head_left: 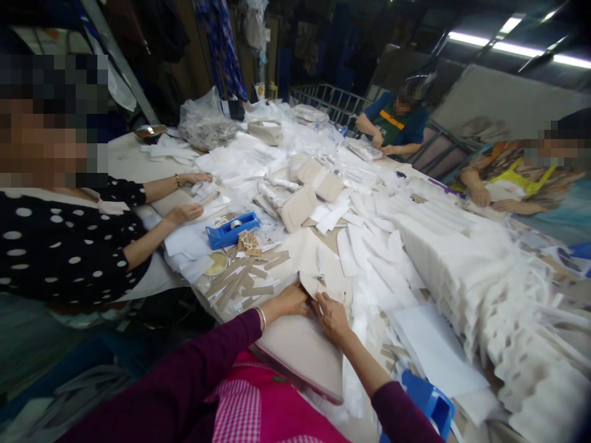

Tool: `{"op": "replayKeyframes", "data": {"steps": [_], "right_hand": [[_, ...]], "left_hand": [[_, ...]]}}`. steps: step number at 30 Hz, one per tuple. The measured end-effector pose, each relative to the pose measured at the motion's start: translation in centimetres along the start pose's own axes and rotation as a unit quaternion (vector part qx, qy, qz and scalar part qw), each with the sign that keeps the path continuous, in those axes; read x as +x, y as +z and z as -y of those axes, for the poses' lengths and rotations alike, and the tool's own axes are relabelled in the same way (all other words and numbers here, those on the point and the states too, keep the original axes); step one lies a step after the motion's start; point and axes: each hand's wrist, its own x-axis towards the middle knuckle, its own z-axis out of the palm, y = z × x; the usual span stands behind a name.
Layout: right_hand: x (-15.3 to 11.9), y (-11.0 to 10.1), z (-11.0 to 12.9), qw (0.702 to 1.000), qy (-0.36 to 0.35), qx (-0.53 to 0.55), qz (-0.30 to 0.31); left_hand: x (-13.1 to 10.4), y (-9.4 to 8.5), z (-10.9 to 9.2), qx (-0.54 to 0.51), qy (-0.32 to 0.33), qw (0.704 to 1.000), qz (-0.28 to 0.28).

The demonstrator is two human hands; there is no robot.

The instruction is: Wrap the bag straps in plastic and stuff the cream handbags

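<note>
A beige bag lies right in front of me, its lower edge against my pink apron. Its flap is folded back away from me and has a small metal fitting on it. At the dark fold between flap and body, my left hand grips the bag, its fingertips partly hidden. Close beside it, my right hand has its fingers bent and pinched on the flap's near edge. Both hands almost touch each other.
Beige strips, a round tin and a blue tape dispenser lie to the left. More beige bags sit farther back. A long stack of white sheets runs along the right; another blue dispenser stands near my right arm. Several co-workers surround the table.
</note>
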Motion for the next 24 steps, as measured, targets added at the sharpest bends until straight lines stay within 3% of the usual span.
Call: {"op": "replayKeyframes", "data": {"steps": [3,8,16,24], "right_hand": [[-0.3,0.2,-0.2,1.0,-0.023,0.003,0.014],[0.1,-0.4,-0.7,0.997,-0.054,0.038,0.042],[1.2,-0.4,-2.6,0.962,-0.074,0.234,0.117],[0.7,0.9,-2.6,0.976,-0.071,0.182,0.094]], "left_hand": [[-1.2,-0.4,0.2,-0.034,-0.008,0.999,-0.015],[-2.5,0.1,0.9,-0.02,-0.094,0.995,-0.015],[-2.7,1.4,1.7,-0.048,-0.139,0.989,0.014],[-2.9,1.1,1.6,-0.09,-0.139,0.986,0.02]]}}
